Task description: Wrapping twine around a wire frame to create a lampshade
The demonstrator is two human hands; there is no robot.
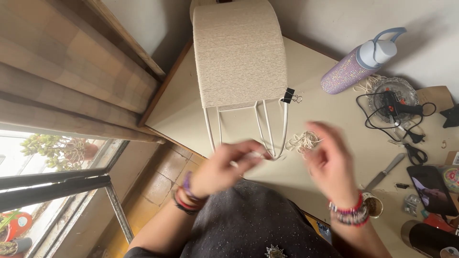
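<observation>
A cord-wrapped wire lampshade frame (241, 62) stood on the desk (330, 119), its lower ribs bare. Just below it, cream cord (304, 140) was pinched in the left hand (224, 167); the right hand (330, 162), blurred, had an open grip. The winding step was judged underway, calling for taut cord. A binder clip (288, 95) was fixed at the wrapping's edge.

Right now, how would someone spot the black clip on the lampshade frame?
Find the big cord-wrapped lampshade frame on the table. At the lower right corner of its wrapping sits the binder clip, the only small black thing on the pale cord, with wire handles sticking out.
</observation>
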